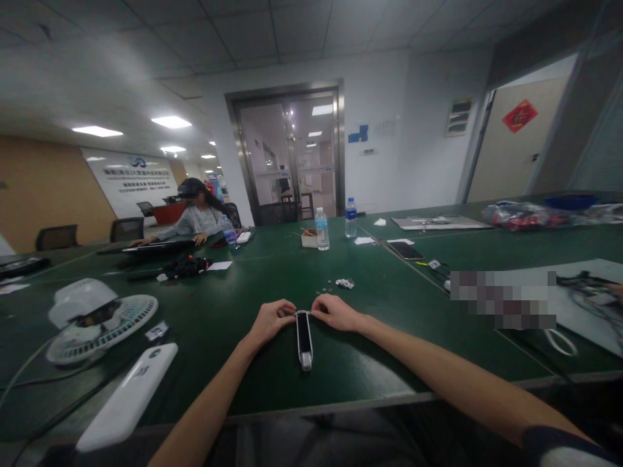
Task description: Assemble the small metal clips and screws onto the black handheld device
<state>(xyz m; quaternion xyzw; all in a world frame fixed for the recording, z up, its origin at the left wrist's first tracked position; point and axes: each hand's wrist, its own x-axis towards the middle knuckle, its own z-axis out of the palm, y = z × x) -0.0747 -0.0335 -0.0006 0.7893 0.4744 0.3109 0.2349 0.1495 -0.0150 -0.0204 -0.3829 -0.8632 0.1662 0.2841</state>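
A slim white, pen-like device [304, 337] with a long dark panel lies on the green table in front of me, its narrow clear-looking tip pointing towards me. My left hand [273, 322] is closed at the far left corner of the device, thumb and forefinger against its edge. At the opposite corner, my right hand [337, 314] pinches the far right edge with bent fingers. Fingertip contact is small and partly hidden. Just beyond my right hand lie small white pieces [345, 283] and several tiny clear bits.
On the left are a white fan [104, 324] and a long white case [131, 395] with cables. Two water bottles [322, 230] and a small box [308, 239] stand ahead. A phone [405, 250] lies to the right. Another person [199, 214] sits at the far left.
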